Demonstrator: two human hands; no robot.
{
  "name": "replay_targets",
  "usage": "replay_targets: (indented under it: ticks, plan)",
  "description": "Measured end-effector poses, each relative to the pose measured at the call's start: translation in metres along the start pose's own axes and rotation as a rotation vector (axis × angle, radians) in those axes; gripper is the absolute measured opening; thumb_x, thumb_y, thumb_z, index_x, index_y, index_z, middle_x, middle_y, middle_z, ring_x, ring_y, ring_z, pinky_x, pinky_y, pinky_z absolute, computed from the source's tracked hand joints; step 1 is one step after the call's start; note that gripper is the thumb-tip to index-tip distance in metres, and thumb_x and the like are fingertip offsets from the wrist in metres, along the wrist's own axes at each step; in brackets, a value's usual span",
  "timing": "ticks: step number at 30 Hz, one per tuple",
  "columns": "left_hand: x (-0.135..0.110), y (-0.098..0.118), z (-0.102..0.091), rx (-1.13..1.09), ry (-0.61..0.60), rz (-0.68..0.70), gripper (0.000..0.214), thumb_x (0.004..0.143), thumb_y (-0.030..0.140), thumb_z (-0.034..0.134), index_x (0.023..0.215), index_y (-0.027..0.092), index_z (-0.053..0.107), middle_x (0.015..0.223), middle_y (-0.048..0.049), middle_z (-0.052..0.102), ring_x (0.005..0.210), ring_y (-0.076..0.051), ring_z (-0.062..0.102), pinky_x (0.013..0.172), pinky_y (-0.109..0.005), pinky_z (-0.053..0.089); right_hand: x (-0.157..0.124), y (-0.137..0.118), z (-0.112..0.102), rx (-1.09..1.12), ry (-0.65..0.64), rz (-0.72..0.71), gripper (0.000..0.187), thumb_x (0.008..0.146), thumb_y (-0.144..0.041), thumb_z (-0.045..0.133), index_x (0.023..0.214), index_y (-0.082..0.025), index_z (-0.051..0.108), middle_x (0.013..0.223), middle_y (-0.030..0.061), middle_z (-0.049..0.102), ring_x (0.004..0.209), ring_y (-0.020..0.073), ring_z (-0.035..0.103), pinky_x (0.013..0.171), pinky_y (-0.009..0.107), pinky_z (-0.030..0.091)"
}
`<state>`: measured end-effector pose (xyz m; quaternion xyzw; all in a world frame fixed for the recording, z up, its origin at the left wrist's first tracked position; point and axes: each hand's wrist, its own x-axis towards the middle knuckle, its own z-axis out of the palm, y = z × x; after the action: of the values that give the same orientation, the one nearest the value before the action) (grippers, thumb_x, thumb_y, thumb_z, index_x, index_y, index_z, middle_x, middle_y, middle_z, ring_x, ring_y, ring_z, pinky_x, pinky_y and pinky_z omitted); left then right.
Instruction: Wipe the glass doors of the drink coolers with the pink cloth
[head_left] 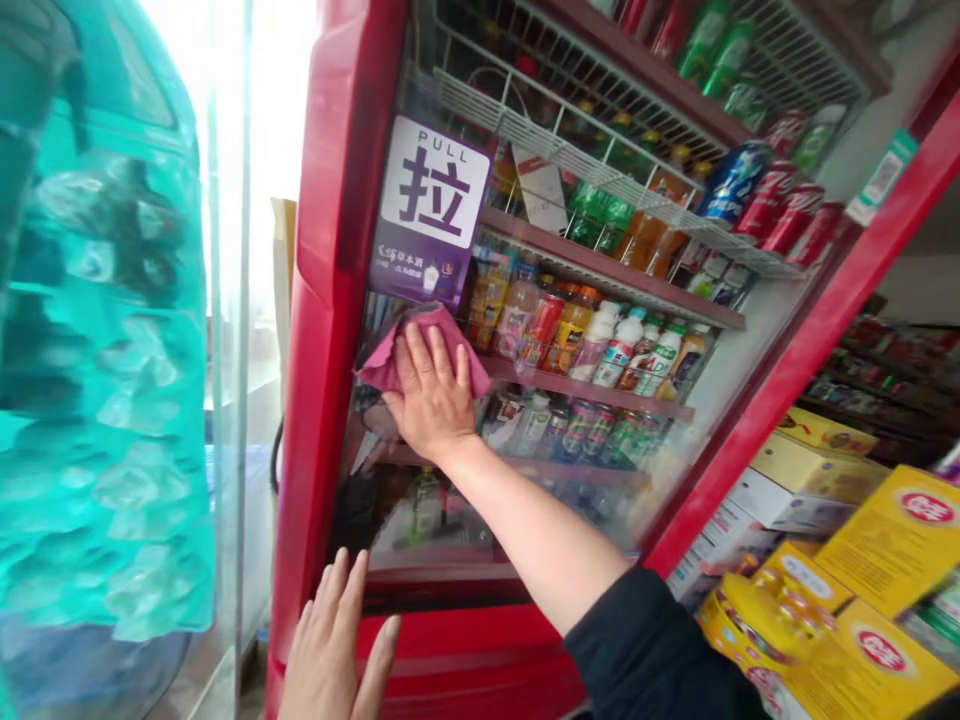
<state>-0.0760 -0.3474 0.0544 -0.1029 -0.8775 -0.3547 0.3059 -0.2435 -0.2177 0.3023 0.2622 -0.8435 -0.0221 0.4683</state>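
My right hand (pixel 435 395) lies flat over a pink cloth (pixel 381 362), pressing it against the glass door (pixel 405 480) of a red drinks fridge (pixel 330 260). The cloth sits just under a purple and white pull sticker (pixel 426 205). My fingers are stretched out over the cloth, and its edges stick out on both sides. Lower down, my left hand (pixel 334 650) is raised in front of the fridge's lower part with fingers extended and nothing in it. Its wrist is cut off by the bottom edge.
Behind the glass, bottles (pixel 592 335) and cans (pixel 780 205) stand on wire shelves. Yellow boxes (pixel 892 540) are stacked at the right beside the fridge. A turquoise holder with clear plastic pockets (pixel 112 400) hangs at the left, next to a clear plastic strip (pixel 229 350).
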Motion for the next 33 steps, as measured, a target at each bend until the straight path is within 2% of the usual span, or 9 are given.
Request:
replay_targets:
  ticks: [4,7,12,18,21,24,28,31,33]
  plan:
    - [-0.001,-0.003,-0.009,0.039,0.034,0.005,0.080,0.106,0.043,0.054,0.177,0.040,0.016,0.180,-0.0141,0.038,0.163,-0.039,0.044,0.121,-0.068,0.053,0.005,-0.026,0.015,0.032,-0.034,-0.118,0.076,0.109,-0.041,0.054,0.175,-0.016,0.027,0.186,0.0091,0.018,0.175,0.0297,0.012,0.143,0.063,0.012]
    - [0.002,0.001,-0.008,0.056,0.059,0.015,0.079,0.107,0.045,0.053,0.176,0.040,0.016,0.179,-0.0155,0.041,0.161,-0.040,0.046,0.118,-0.071,0.054,-0.010,-0.016,0.017,0.011,-0.068,-0.211,0.074,0.111,-0.041,0.050,0.176,-0.018,0.023,0.186,0.0065,0.018,0.176,0.0259,0.011,0.143,0.059,0.014]
    - [0.006,0.016,0.001,0.049,0.051,0.027,0.079,0.107,0.045,0.053,0.177,0.039,0.017,0.179,-0.0163,0.040,0.161,-0.041,0.046,0.120,-0.073,0.051,-0.053,0.035,0.006,-0.017,-0.130,-0.335,0.074,0.112,-0.042,0.049,0.177,-0.021,0.020,0.184,0.0053,0.024,0.174,0.0245,0.019,0.143,0.058,0.016]
    - [0.001,0.030,0.012,0.014,-0.047,0.032,0.083,0.106,0.041,0.057,0.177,0.038,0.015,0.183,-0.0153,0.031,0.167,-0.037,0.038,0.128,-0.066,0.045,-0.111,0.112,-0.016,-0.122,-0.163,-0.235,0.074,0.107,-0.046,0.059,0.174,-0.027,0.033,0.177,0.0096,0.044,0.167,0.0298,0.037,0.139,0.059,0.025]
    - [-0.004,0.039,0.019,-0.043,-0.019,-0.015,0.076,0.108,0.040,0.054,0.176,0.038,0.021,0.183,-0.0136,0.033,0.168,-0.034,0.036,0.134,-0.066,0.036,-0.139,0.151,-0.029,-0.198,-0.136,-0.184,0.068,0.105,-0.050,0.060,0.168,-0.028,0.047,0.169,0.0129,0.056,0.161,0.0318,0.048,0.135,0.061,0.032]
    - [-0.005,0.042,0.024,-0.085,0.012,-0.048,0.072,0.109,0.041,0.051,0.175,0.037,0.023,0.182,-0.0130,0.034,0.168,-0.034,0.035,0.135,-0.068,0.032,-0.152,0.173,-0.036,-0.268,-0.084,-0.163,0.064,0.103,-0.051,0.060,0.162,-0.027,0.056,0.165,0.0149,0.061,0.158,0.0334,0.051,0.133,0.062,0.034]
    - [-0.004,0.031,0.023,-0.071,-0.005,-0.020,0.075,0.108,0.043,0.053,0.176,0.038,0.021,0.182,-0.0141,0.036,0.166,-0.035,0.039,0.131,-0.070,0.039,-0.137,0.159,-0.030,-0.289,0.059,-0.098,0.068,0.105,-0.049,0.057,0.167,-0.022,0.049,0.169,0.0168,0.055,0.165,0.0349,0.041,0.136,0.066,0.026]
    - [-0.002,0.021,0.017,-0.041,0.014,-0.007,0.077,0.107,0.046,0.054,0.176,0.038,0.020,0.181,-0.0153,0.037,0.164,-0.037,0.043,0.126,-0.070,0.045,-0.103,0.125,-0.019,-0.228,0.117,-0.039,0.078,0.105,-0.048,0.057,0.173,-0.018,0.035,0.177,0.0183,0.043,0.172,0.0358,0.025,0.138,0.068,0.016]
    - [-0.002,0.016,0.013,-0.021,0.026,-0.019,0.077,0.107,0.045,0.053,0.176,0.038,0.021,0.181,-0.0153,0.038,0.164,-0.038,0.043,0.125,-0.071,0.046,-0.078,0.095,-0.009,-0.158,0.096,-0.065,0.082,0.105,-0.047,0.059,0.175,-0.018,0.028,0.180,0.0170,0.037,0.174,0.0351,0.018,0.140,0.068,0.009]
